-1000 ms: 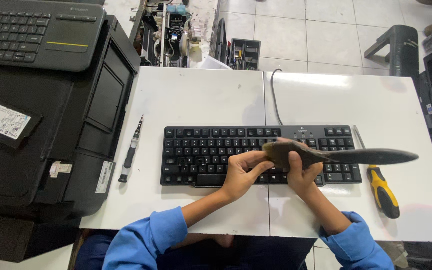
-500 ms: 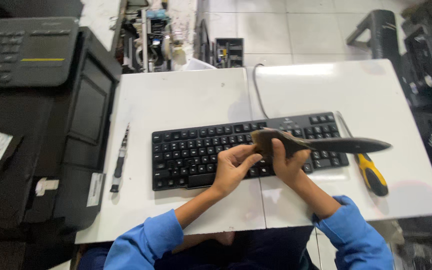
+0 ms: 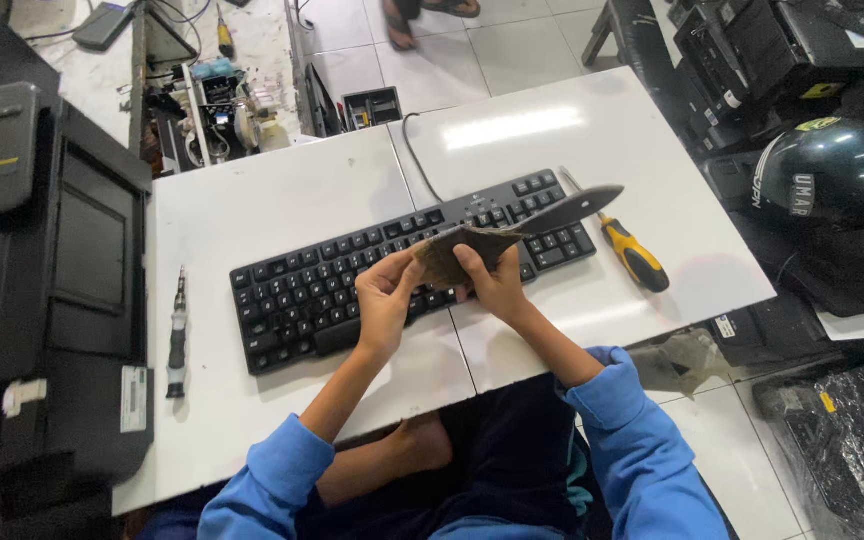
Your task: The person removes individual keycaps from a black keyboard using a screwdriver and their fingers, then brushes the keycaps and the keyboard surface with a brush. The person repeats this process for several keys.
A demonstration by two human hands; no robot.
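Workshop with pale tiled floor; two white tables (image 3: 282, 200) pushed together, seam running down the middle. Black equipment stacked along the left edge, one black printer-like unit (image 3: 82, 260) nearest the tabletop.

Far left on the table: one slim dark screwdriver (image 3: 177, 340), lying lengthwise, well apart from the hands. One black keyboard (image 3: 302, 295) lies angled across both tables, its cable running up off the back edge.

Left hand (image 3: 387, 300): forearm in a blue sleeve comes up from below, wrist bent, fingers curled narrow and pinching the left end of the brush bristles (image 3: 452, 255). Hand hovers over the keyboard's lower middle keys.

Right hand (image 3: 497, 285): forearm rises from the lower right, thumb on top, fingers wrapped closed around the brush head. One brush (image 3: 562, 210), its dark flat handle pointing up and right over the keypad end.

Just beside the keyboard's right end: one yellow-and-black-handled screwdriver (image 3: 632, 255). Off the table to the right, one dark helmet (image 3: 837, 185) among black machines.
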